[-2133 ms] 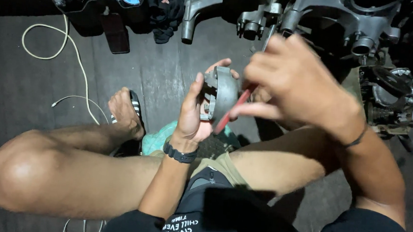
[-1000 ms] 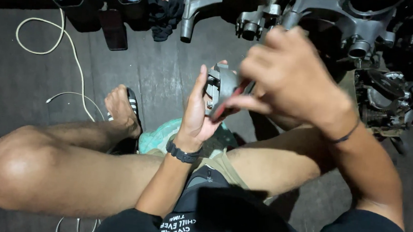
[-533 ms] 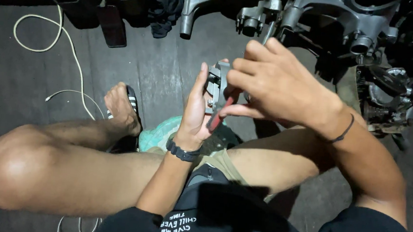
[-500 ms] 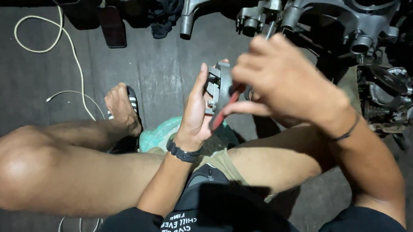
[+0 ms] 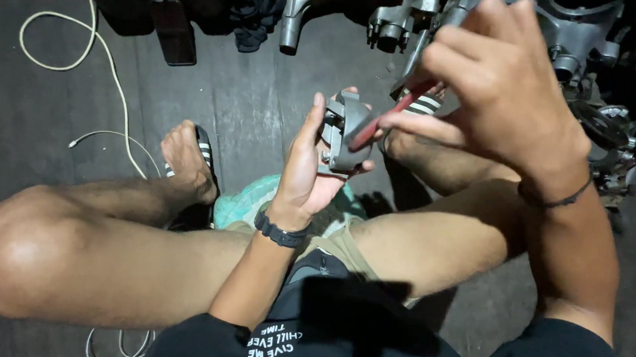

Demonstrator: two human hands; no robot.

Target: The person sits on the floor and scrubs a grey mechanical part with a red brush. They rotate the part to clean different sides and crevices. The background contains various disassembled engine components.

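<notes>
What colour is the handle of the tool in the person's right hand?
Red; the tool handle shows best in the head view.

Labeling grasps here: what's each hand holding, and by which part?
Left hand grips the grey metal part by its edges, thumb and fingers around it. Right hand pinches the red-handled tool at its upper handle.

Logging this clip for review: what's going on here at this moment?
A person sits on a dark floor with legs folded. The left hand holds a small grey metal part upright in its fingers. The right hand grips a red-handled tool, raised beside the part, its lower end at or near the part's edge. Grey metal engine castings lie along the far edge of the floor, and a white cable snakes across it at the left.
</notes>
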